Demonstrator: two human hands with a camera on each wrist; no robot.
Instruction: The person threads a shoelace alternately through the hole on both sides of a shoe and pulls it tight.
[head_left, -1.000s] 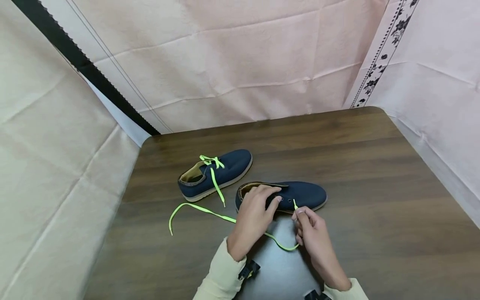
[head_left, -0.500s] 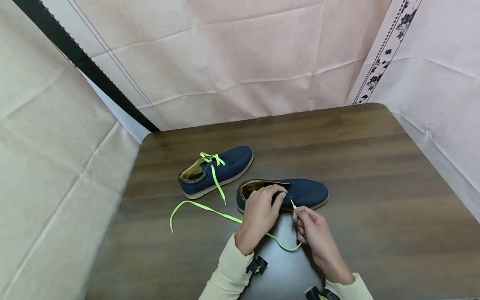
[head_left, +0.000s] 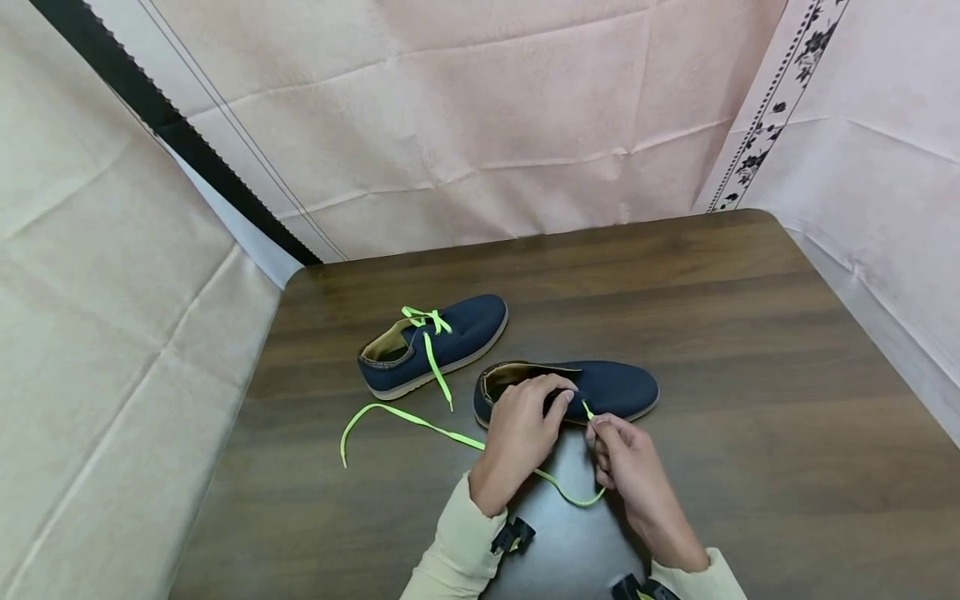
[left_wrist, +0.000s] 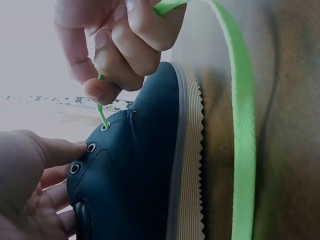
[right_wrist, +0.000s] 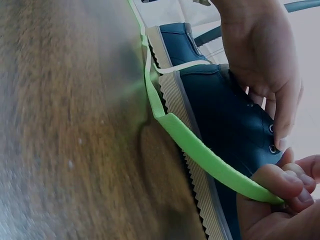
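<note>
A navy shoe [head_left: 618, 385] lies on the table, toe to the right. My left hand [head_left: 523, 429] holds its eyelet flap, the thumb pressing beside the metal eyelets [left_wrist: 91, 148] and the fingers behind. Close to the toe, my right hand [head_left: 626, 458] pinches a neon-green shoelace [head_left: 427, 425] near its tip. In the left wrist view the thin tip [left_wrist: 103, 117] runs into the eyelet nearest the toe. From the right hand the rest of the lace loops down and trails left across the tabletop, passing under the left wrist in the head view.
A second navy shoe [head_left: 476, 317], with green laces in it, sits behind and to the left; one lace end hangs over its side. The wooden table [head_left: 750, 350] ends at pale cloth hangings [head_left: 480, 125] at the back and sides.
The lace tip in my right hand has moved slightly left, from beside the front eyelet to right at it. My left hand has shifted a little to the right along the flap.
</note>
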